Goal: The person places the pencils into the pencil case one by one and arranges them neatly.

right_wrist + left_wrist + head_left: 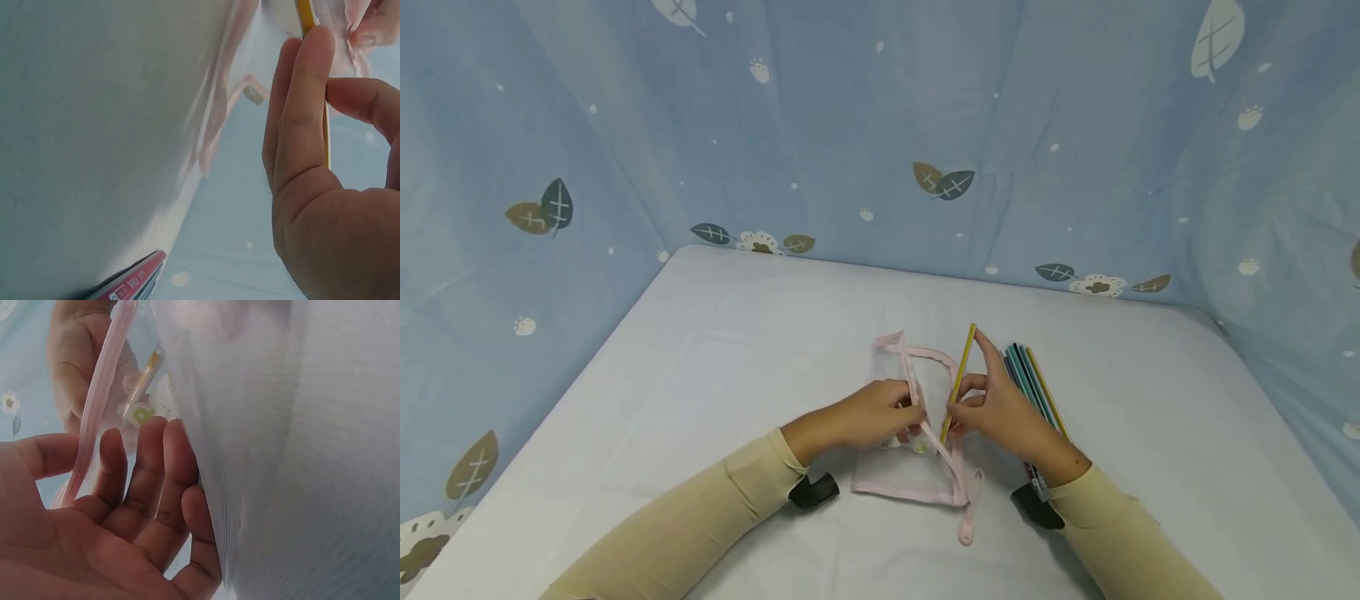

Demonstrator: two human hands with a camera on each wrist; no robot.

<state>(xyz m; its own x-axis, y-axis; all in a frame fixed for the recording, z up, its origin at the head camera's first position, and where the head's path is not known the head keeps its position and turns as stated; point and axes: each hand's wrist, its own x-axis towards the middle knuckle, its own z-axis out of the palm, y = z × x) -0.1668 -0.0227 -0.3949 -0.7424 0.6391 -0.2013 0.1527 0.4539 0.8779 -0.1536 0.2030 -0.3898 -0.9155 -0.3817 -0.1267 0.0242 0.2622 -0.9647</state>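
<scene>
A see-through mesh pouch with pink trim point(910, 495) stands partly upright on the white table, its mouth spread apart. My left hand point(874, 415) pinches the pink edge point(99, 394) between thumb and index finger, the other fingers curled inside the mesh. My right hand point(1000, 410) pinches a slim yellow pencil point(962, 371) between thumb and fingers, its index finger stretched up to the top end. The pencil slants, with its lower end at the pouch's opening. A green printed mark point(144, 415) shows on the pouch in the left wrist view.
Several pencils point(1034, 385) in blue, green and yellow lie bundled right of the pouch, partly under the right forearm. A red pencil point(132, 281) with lettering shows in the right wrist view. A pink strap point(967, 521) hangs toward the front. Blue patterned cloth point(865, 125) encloses the table.
</scene>
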